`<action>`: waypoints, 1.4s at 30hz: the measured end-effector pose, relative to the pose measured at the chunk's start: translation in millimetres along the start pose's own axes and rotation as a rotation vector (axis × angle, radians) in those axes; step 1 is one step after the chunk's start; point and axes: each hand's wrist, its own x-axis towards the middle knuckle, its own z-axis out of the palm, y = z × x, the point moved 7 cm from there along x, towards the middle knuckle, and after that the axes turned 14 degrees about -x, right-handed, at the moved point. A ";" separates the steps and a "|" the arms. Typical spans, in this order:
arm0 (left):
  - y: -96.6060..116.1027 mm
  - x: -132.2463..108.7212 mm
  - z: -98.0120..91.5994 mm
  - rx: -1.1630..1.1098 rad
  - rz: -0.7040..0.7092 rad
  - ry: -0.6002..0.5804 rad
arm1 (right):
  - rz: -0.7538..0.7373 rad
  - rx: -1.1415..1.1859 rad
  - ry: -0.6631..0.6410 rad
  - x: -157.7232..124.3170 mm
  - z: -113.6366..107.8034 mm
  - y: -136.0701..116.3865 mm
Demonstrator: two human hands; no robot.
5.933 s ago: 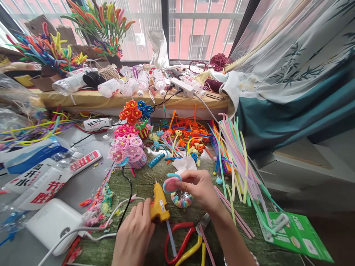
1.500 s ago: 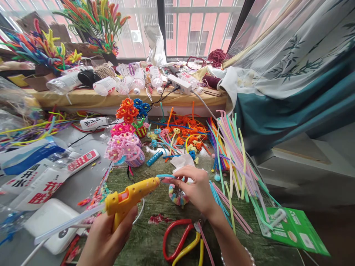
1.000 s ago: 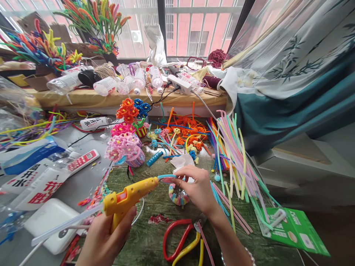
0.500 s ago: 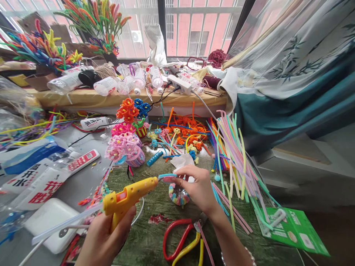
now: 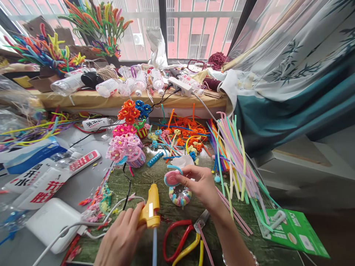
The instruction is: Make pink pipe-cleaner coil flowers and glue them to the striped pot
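My left hand (image 5: 124, 232) is closed around the handle of a yellow hot glue gun (image 5: 151, 207), its nozzle aimed away from me and a clear glue stick (image 5: 154, 245) poking out behind. Between the thumb and fingers of my right hand (image 5: 198, 184) is a flat pink coil of pipe cleaner (image 5: 172, 178) with a blue outer strand whose end curls loose on top. Just below it, a ring wrapped in pastel pipe cleaner (image 5: 180, 199) with clear plastic in its middle rests on the table. Scissors (image 5: 177, 247) with red and yellow handles lie near my right forearm.
Pipe cleaner flowers (image 5: 126, 146) in small pots stand behind the glue gun. Loose pastel pipe cleaners (image 5: 233, 155) spread along the right, near a green packet (image 5: 298, 231). A white power bank (image 5: 52, 223) with cables lies left. Plastic bottles (image 5: 107, 88) line the sill.
The glue gun has swung from pointing right at the coil to pointing forward, away from it. My right hand has tilted the coil so its flat pink face shows.
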 end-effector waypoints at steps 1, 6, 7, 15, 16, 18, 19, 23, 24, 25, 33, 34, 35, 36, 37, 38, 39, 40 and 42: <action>1.7 -1.1 9.9 0.056 0.016 -0.005 | 0.014 0.045 -0.026 -0.3 1.8 0.2; 3.6 5.2 25.3 0.172 0.029 -0.028 | 0.027 0.086 -0.096 -1.2 6.6 -1.4; 7.4 11.4 16.4 0.159 0.053 -0.005 | 0.019 0.054 -0.097 -1.3 7.0 -1.9; 56.2 88.6 -78.9 -0.114 0.183 0.311 | -0.080 -0.142 -0.082 -4.1 11.3 -10.1; 61.6 94.4 -79.1 -0.105 0.227 0.287 | -0.098 -0.163 -0.083 -4.5 11.6 -11.6; 65.8 102.0 -74.6 -0.106 0.266 0.215 | -0.137 -0.216 -0.080 -5.4 11.5 -14.8; 66.0 104.0 -72.1 -0.109 0.275 0.183 | -0.153 -0.242 -0.074 -5.7 11.0 -16.3; 62.4 108.0 -67.6 -0.109 0.277 0.128 | -0.188 -0.304 -0.041 -6.9 8.4 -21.7; 61.6 109.0 -67.5 -0.105 0.276 0.126 | -0.195 -0.306 -0.039 -7.2 8.3 -23.2; 60.8 110.2 -67.4 -0.102 0.276 0.122 | -0.203 -0.304 -0.041 -7.5 8.3 -24.6; 48.9 114.8 -62.0 -0.121 0.197 0.085 | -0.217 -0.278 -0.070 -8.2 9.2 -26.3; 46.9 114.6 -61.7 -0.143 0.179 0.080 | -0.212 -0.268 -0.080 -8.1 9.6 -25.0; 45.1 114.6 -61.6 -0.163 0.162 0.076 | -0.205 -0.250 -0.091 -8.0 10.1 -23.4; 43.7 114.6 -62.0 -0.180 0.145 0.074 | -0.193 -0.227 -0.103 -7.8 10.6 -21.4; 42.8 114.8 -62.7 -0.195 0.131 0.073 | -0.180 -0.201 -0.116 -7.5 11.2 -19.3; 42.2 115.0 -63.3 -0.209 0.121 0.070 | -0.165 -0.174 -0.128 -7.2 11.7 -17.1; 41.6 115.3 -63.3 -0.223 0.107 0.058 | -0.148 -0.145 -0.140 -6.8 12.2 -14.9; 40.8 115.5 -63.9 -0.238 0.093 0.058 | -0.130 -0.115 -0.149 -6.4 12.5 -12.7; 39.2 115.6 -65.0 -0.266 0.070 0.070 | -0.093 -0.062 -0.169 -5.7 13.2 -8.9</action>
